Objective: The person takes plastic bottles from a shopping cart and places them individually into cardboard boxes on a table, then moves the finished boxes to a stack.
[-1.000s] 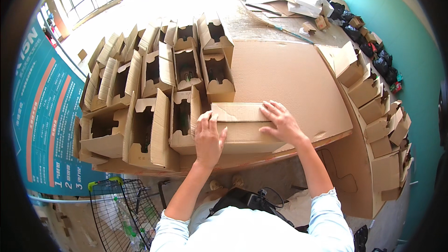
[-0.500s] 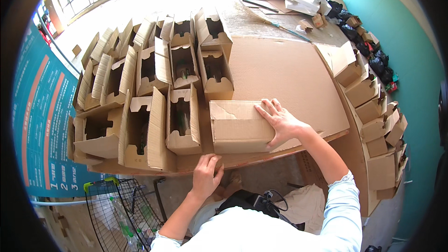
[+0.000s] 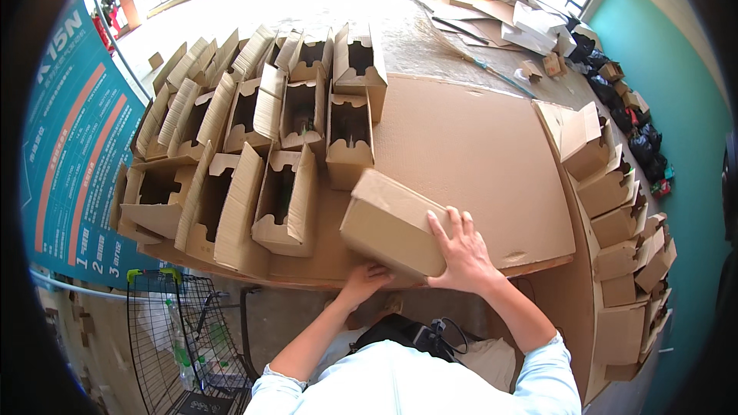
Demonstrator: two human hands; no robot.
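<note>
A closed brown cardboard box [image 3: 396, 219] sits tilted and turned at the near edge of the cardboard-covered table [image 3: 477, 146]. My right hand [image 3: 463, 255] grips its right end, fingers spread over the top and thumb at the near corner. Against the box's lower near edge, my left hand [image 3: 367, 283] has its fingers curled, the tips partly hidden by the box. Just left of it stands an open cardboard box [image 3: 288, 204] with its flaps up and something dark green inside.
Rows of open boxes [image 3: 250, 111] fill the table's left side. More boxes [image 3: 619, 223] line a lower surface at right. A wire cart [image 3: 181, 330] with plastic bottles stands below the left edge. Flattened cardboard [image 3: 484, 8] and black bags [image 3: 646, 142] lie beyond.
The held box has turned, its right end swinging toward me, and now tilts. My left hand has moved right from the table edge to the box. The view has shifted slightly.
</note>
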